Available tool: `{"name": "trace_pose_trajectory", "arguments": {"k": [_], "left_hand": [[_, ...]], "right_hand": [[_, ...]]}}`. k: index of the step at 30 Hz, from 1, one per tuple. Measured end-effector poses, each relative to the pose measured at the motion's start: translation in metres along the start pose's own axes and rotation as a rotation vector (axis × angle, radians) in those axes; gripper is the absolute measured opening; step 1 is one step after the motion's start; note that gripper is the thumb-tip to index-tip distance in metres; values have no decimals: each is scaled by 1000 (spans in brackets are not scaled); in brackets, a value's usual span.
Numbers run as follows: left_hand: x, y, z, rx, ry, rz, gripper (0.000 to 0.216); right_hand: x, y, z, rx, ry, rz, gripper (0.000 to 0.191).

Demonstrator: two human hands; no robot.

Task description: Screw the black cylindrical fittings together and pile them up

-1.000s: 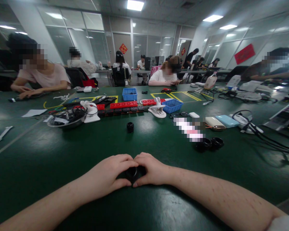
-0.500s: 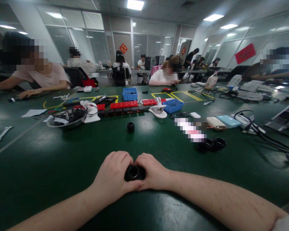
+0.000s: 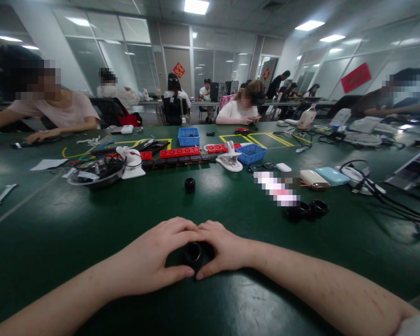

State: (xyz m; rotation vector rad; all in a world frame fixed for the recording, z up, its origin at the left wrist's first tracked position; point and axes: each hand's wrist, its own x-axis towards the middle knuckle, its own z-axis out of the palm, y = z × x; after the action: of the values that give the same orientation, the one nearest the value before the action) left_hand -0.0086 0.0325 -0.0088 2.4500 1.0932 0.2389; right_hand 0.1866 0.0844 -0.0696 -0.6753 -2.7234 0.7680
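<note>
A short black round fitting (image 3: 192, 254) with a hole through its top stands on the green table, ringed by both hands. My left hand (image 3: 161, 254) curves around its left side, thumb apart from the fingers, with a gap showing between palm and fitting. On the other side my right hand (image 3: 224, 249) is also curved and open, its thumb tip near the front of the fitting. The fingertips of the two hands meet or overlap behind it; whether any touch the fitting is unclear. A smaller-looking black ribbed fitting (image 3: 189, 185) stands farther forward.
More black fittings (image 3: 318, 208) sit at right, beside a pixelated item. Across the table are a red power strip (image 3: 180, 153), blue baskets (image 3: 189, 136), a white clip stand (image 3: 230, 158), a metal bowl (image 3: 96, 177) and cables. A wrench (image 3: 3, 195) lies far left. Several people sit beyond.
Both hands have loosened from around the black fitting. The left thumb and fingers have spread apart, and that hand has shifted slightly left. The fitting stays at nearly the same spot.
</note>
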Motion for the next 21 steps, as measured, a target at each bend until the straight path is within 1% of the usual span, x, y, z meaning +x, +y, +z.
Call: {"name": "trace_pose_trajectory", "arguments": {"k": [3, 6, 10, 13, 16, 21], "left_hand": [[-1, -1, -7, -26, -95, 56, 48], [1, -5, -4, -23, -121, 68, 43], [3, -3, 2, -36, -88, 32, 41], [5, 4, 4, 14, -60, -40, 39], [7, 9, 7, 67, -23, -106, 32], [9, 13, 19, 151, 61, -227, 27]], "right_hand": [[2, 3, -5, 40, -53, -32, 50], [4, 4, -4, 55, -48, -40, 41], [5, 5, 1, 56, -11, -25, 38], [4, 5, 2, 57, 16, -12, 38], [4, 5, 3, 43, 29, 10, 38], [4, -2, 8, -33, 79, 73, 45]]}}
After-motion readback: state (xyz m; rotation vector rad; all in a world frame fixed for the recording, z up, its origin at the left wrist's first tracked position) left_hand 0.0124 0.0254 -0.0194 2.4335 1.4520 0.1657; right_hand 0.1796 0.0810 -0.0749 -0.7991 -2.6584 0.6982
